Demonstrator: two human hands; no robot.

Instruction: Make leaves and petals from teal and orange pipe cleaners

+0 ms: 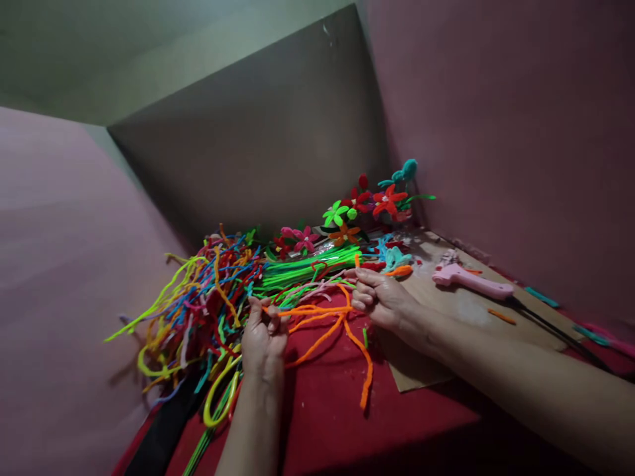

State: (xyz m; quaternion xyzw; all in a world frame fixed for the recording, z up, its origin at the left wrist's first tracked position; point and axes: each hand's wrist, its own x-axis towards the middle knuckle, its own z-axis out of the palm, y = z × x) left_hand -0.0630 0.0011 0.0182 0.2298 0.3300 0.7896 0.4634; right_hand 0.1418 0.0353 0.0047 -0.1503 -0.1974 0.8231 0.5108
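Several orange pipe cleaners (pixel 317 309) stretch between my two hands, joined in a bunch close to the right one, with loose ends hanging over the red cloth. My left hand (pixel 265 334) pinches strands at their left end. On the other side my right hand (pixel 381 297) has its fingers closed around the bunch, and a short orange tip sticks up above the thumb. Just behind the hands lies a bundle of green pipe cleaners (pixel 310 270). A tangled heap of many-coloured pipe cleaners (pixel 223 284) is left of my left hand.
A pink glue gun (pixel 471 280) with a black cord rests on a brown cardboard sheet (pixel 421 357) at the right. Finished pipe cleaner flowers (pixel 389 200) stand at the back near the walls. Red cloth (pixel 337 423) covers the table.
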